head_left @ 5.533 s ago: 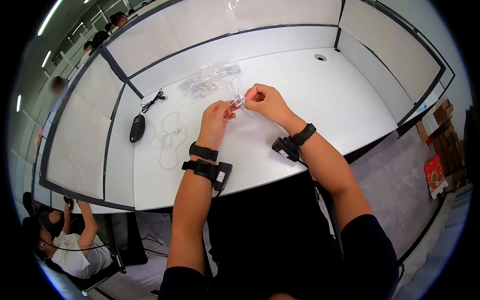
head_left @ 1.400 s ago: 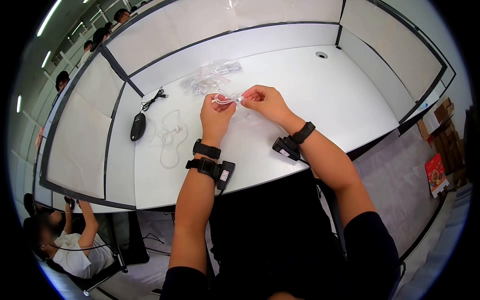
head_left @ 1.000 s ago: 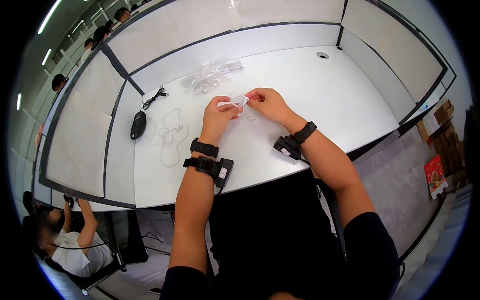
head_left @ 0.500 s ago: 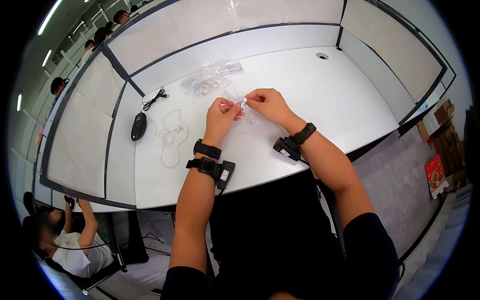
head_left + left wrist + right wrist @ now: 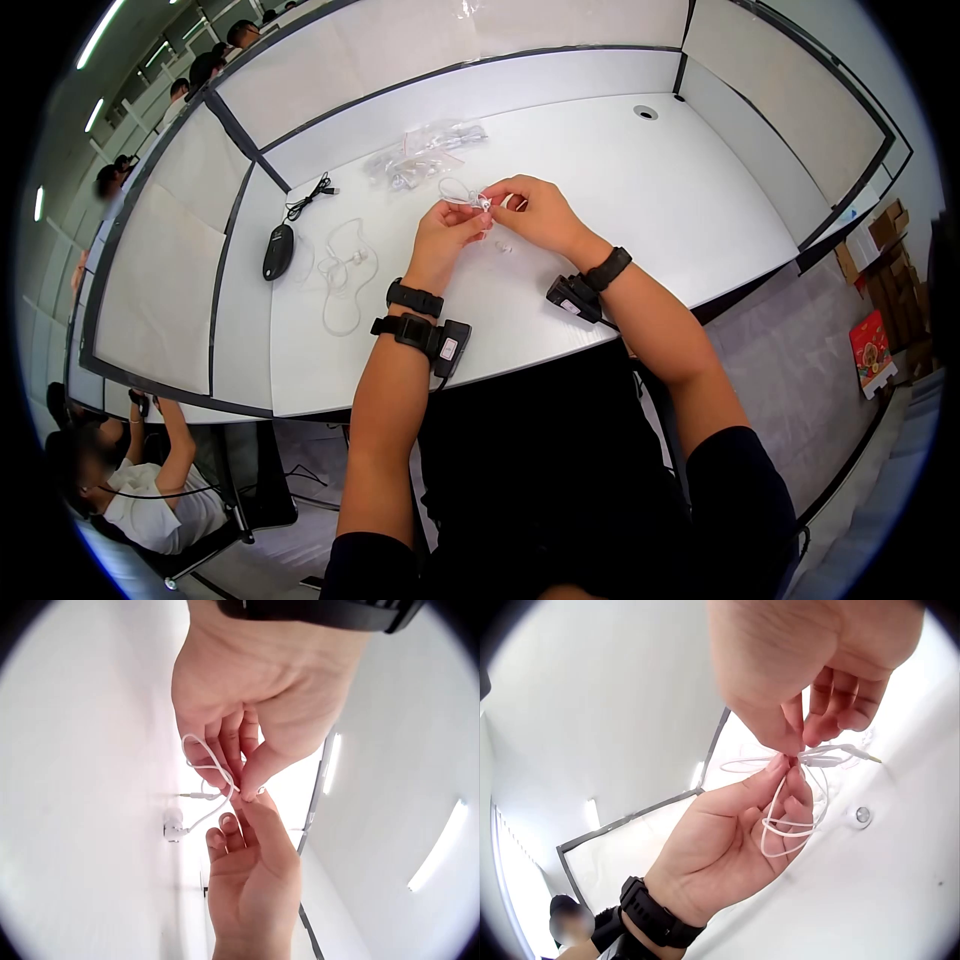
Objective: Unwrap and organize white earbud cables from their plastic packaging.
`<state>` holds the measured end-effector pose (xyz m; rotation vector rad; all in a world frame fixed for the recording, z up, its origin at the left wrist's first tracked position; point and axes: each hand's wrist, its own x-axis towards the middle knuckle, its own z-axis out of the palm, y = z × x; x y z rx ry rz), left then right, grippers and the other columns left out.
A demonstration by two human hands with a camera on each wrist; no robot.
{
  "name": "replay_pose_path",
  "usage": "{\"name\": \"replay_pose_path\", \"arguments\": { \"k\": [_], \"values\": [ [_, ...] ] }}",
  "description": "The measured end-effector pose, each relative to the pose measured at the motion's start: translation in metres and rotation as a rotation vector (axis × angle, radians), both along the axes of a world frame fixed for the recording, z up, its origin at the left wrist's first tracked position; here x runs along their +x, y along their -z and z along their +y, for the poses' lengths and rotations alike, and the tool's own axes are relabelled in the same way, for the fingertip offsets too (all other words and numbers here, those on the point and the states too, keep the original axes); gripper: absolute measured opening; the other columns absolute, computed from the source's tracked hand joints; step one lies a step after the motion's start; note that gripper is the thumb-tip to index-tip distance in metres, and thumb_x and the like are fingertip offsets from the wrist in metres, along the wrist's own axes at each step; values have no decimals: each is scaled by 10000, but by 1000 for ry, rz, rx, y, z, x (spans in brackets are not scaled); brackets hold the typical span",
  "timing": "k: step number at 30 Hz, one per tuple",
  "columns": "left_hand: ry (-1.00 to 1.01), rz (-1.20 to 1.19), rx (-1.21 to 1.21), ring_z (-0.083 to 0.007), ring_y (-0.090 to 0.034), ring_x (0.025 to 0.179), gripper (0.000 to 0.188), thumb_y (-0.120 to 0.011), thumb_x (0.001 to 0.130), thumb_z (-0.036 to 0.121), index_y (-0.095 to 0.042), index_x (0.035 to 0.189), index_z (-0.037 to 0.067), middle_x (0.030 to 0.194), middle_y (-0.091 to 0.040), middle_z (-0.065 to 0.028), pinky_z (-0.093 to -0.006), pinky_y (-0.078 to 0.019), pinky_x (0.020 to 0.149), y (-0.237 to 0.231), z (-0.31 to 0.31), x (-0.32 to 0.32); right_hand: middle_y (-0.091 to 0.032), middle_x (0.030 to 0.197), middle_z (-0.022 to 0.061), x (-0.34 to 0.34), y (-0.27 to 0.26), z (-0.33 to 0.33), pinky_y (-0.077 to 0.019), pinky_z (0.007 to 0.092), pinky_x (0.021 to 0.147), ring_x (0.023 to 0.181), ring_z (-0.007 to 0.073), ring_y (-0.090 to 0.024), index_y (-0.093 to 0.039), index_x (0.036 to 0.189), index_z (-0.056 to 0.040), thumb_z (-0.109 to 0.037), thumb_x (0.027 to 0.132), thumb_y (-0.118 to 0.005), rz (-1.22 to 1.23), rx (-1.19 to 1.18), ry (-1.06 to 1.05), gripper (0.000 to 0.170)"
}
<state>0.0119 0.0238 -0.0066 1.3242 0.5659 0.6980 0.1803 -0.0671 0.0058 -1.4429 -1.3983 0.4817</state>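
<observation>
A looped white earphone cable (image 5: 455,190) is gathered between the two hands above the desk. My left hand (image 5: 440,238) pinches the bundle between thumb and fingers, its loops falling over the palm in the right wrist view. Meeting it from the other side, my right hand (image 5: 542,214) pinches the cable with thumb and forefinger, fingertips right at those of the left. A gold-tipped plug (image 5: 876,759) sticks out of the bundle in the right wrist view. Below the hands, a white earbud (image 5: 174,826) shows at the cable's end. Fingers hide the pinched middle.
Clear plastic bags (image 5: 410,165) with white contents lie behind the hands. To the left are another white earphone cord (image 5: 350,262) and a black mouse (image 5: 278,252) with its cable (image 5: 305,205). Low partitions (image 5: 470,85) border the desk; other people sit beyond.
The right fingers have closed in against the left fingertips. The coils, spread across the left fingers 1.4 s ago, are now bunched, with one loop standing out toward the left.
</observation>
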Motion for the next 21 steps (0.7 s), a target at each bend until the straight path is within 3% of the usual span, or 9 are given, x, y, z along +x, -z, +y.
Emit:
{"name": "replay_pose_path", "arguments": {
  "k": [5, 8, 11, 14, 21],
  "values": [
    [49, -28, 33, -100, -605, 832, 241, -716, 856, 15, -553, 1018, 85, 960, -665, -40, -230, -439, 708, 5, 6, -2, -711, 941, 75, 1, 5, 4, -526, 274, 678, 748, 131, -631, -711, 1123, -41, -194, 842, -707, 64, -26, -49, 321],
    [91, -49, 36, -86, -574, 794, 291, -708, 832, -16, -556, 1052, 99, 957, -631, -15, -224, -420, 681, 1, 4, -4, -711, 941, 69, 6, 11, 10, -531, 274, 671, 754, 127, -645, -700, 1119, -27, -192, 868, -692, 338, -93, -149, 300],
    [115, 13, 54, -81, -564, 787, 359, -708, 815, -27, -559, 1113, 106, 980, -599, -7, -222, -416, 670, -5, 1, -6, -706, 916, 59, 5, 9, 10, -532, 270, 661, 757, 122, -655, -696, 1072, -13, -192, 887, -678, 327, -81, -105, 258],
    [138, 61, 73, -75, -573, 792, 411, -719, 819, -18, -550, 1174, 103, 1035, -576, -14, -223, -412, 662, -11, -4, -6, -644, 841, 8, 10, 14, 13, -477, 229, 641, 718, 81, -581, -684, 1046, -23, -158, 922, -660, 363, -113, -92, 185],
    [32, 78, 332, -93, -643, 755, 400, -758, 787, -36, -545, 1116, 46, 1030, -575, -45, -219, -504, 697, -4, -4, 0, -638, 837, 2, 7, 7, 9, -463, 221, 652, 724, 74, -559, -686, 1058, -11, -145, 921, -670, 473, -116, -117, 193]
  ]
}}
